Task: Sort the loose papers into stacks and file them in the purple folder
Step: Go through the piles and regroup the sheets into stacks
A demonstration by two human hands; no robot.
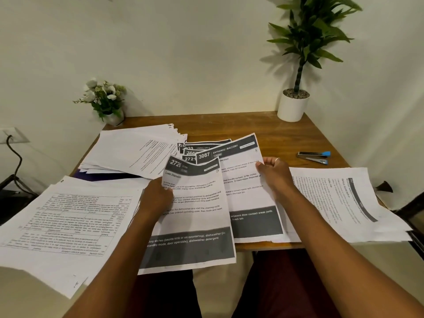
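Note:
My left hand [158, 196] grips the left edge of a sheet headed 2726 [195, 216], lifted over the table's front edge. My right hand [275, 173] pinches the right edge of a sheet headed 3087 [247, 191], which lies partly under the first. Behind them several similar dark-headed sheets [195, 149] are fanned out. A thick pile of text pages [135, 152] lies at the back left, on top of the purple folder [101, 176], of which only a strip shows. Table-printed pages [66, 223] overhang the front left. Another stack [344, 203] lies at the right.
The wooden table [263, 125] stands against a white wall. A small flower pot [107, 104] sits at its back left corner, a tall plant in a white pot [292, 106] at the back right. A blue and black stapler [314, 156] lies right of the papers.

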